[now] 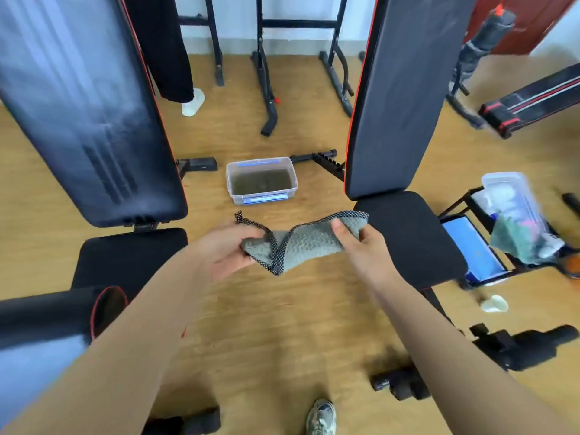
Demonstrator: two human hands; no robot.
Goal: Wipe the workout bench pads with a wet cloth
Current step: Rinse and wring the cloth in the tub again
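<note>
A: Item: cloth (306,243). Location?
B: Mid-air between left pad (88,120) and right pad (398,89), near tub (262,199). Held: left hand (224,251) grips one end, right hand (361,246) pinches the other.
A: Handling?
B: Suggested: fold flat, trim inward, then wipe a pad top down.

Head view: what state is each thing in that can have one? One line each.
cloth: bunched, held between both hands.
left hand: grips the cloth's left end.
right hand: pinches the cloth's right end.
plastic tub: lid off, holding murky water, on the floor.
left backrest pad: raised, streaky sheen.
right backrest pad: raised, dull, no streaks.
</note>
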